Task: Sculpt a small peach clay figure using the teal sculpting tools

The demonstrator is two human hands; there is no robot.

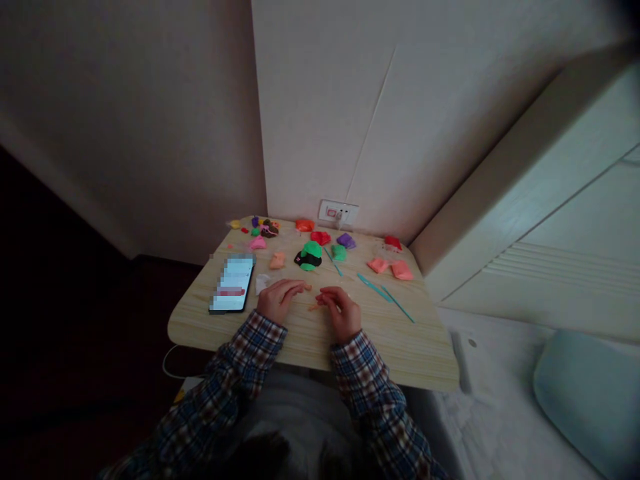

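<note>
Two curled hands (277, 300) (344, 313) sit apart over a wood-grained table (310, 343) near a thin, clay-like peach strip (313, 308), grip unclear.

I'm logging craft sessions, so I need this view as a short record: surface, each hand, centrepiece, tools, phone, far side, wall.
surface: light wood-grain table
left hand: left hand, fingertips at a small peach bit; grip unclear
right hand: right hand, fingers curled, near peach scraps; grip unclear
centrepiece: green-and-black piece, beyond the hands
tools: two thin teal tools to the right of the right hand
phone: phone, screen lit, left of the left hand
far side: purple lump, among other coloured lumps
wall: socket behind the table
</note>
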